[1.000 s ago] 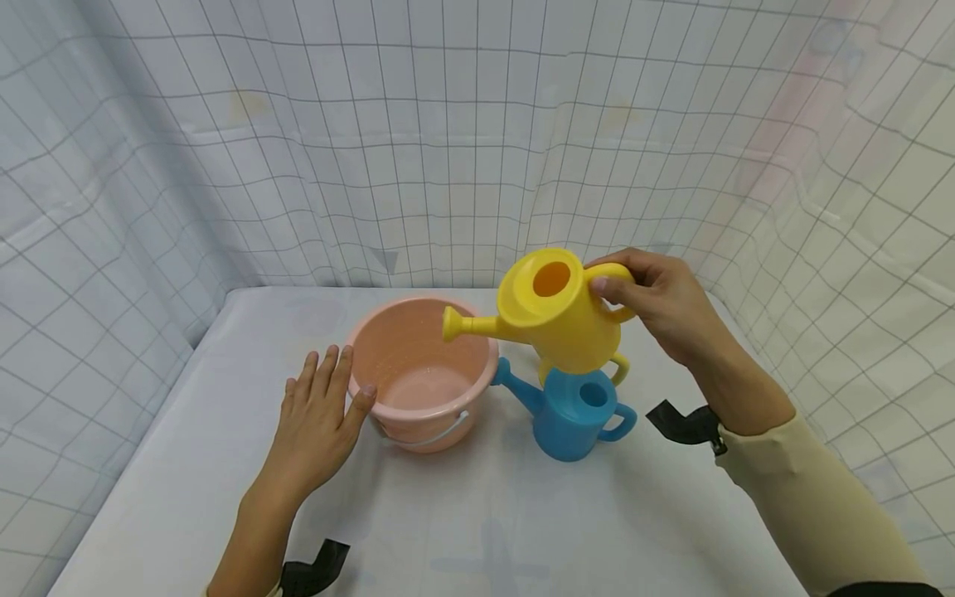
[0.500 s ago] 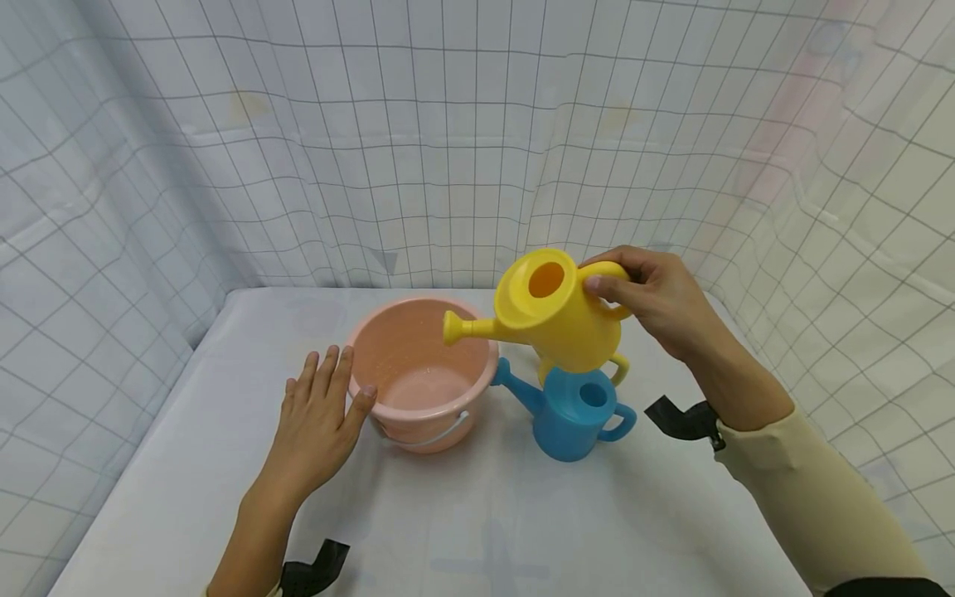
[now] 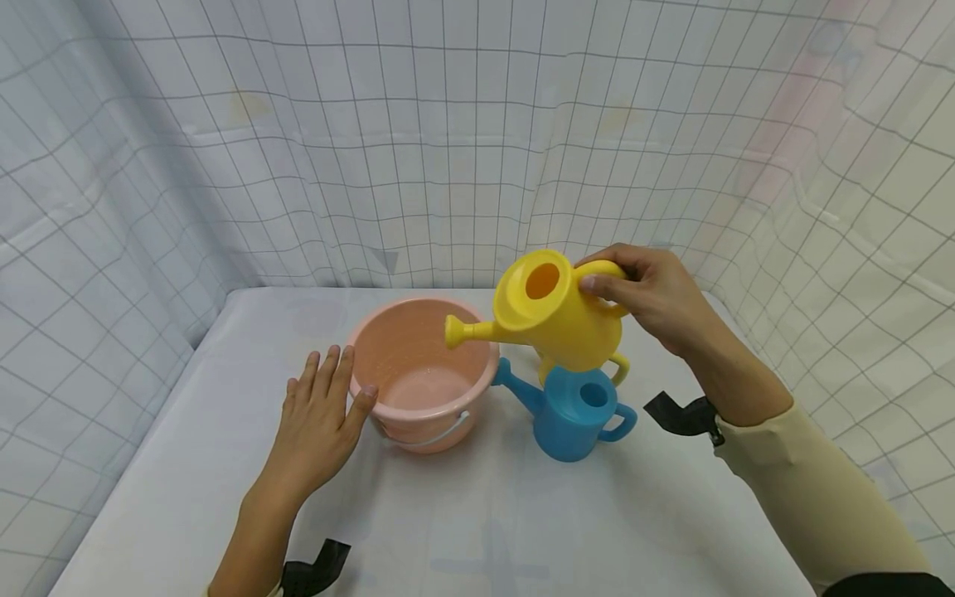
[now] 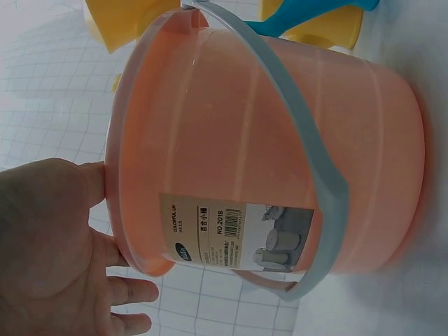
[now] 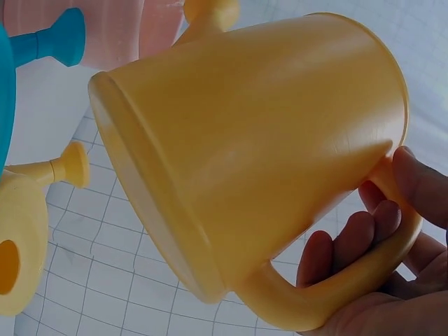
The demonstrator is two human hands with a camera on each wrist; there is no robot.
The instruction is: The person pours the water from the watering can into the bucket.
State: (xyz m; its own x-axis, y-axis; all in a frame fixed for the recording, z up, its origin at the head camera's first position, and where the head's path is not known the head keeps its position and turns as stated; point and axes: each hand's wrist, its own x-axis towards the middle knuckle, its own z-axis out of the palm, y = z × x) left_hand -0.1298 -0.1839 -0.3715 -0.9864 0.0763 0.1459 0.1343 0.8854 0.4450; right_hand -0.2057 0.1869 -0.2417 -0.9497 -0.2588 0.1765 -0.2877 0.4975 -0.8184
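Note:
My right hand grips the handle of a yellow watering can, fingers curled through it in the right wrist view. The can is held up and tilted, its spout over the right side of a pink bucket. With fingers straight, my left hand touches the left rim of that bucket. In the left wrist view, a label and a grey bail handle show on the bucket's side. No water stream is visible at the spout.
A blue watering can stands right of the bucket, its spout against or near the bucket wall. Behind it is a second yellow watering can, mostly hidden in the head view. Grid-patterned curtains surround the white table.
The held yellow watering can has tipped slightly more and my right hand has shifted a little left. My left hand and the bucket have stayed put.

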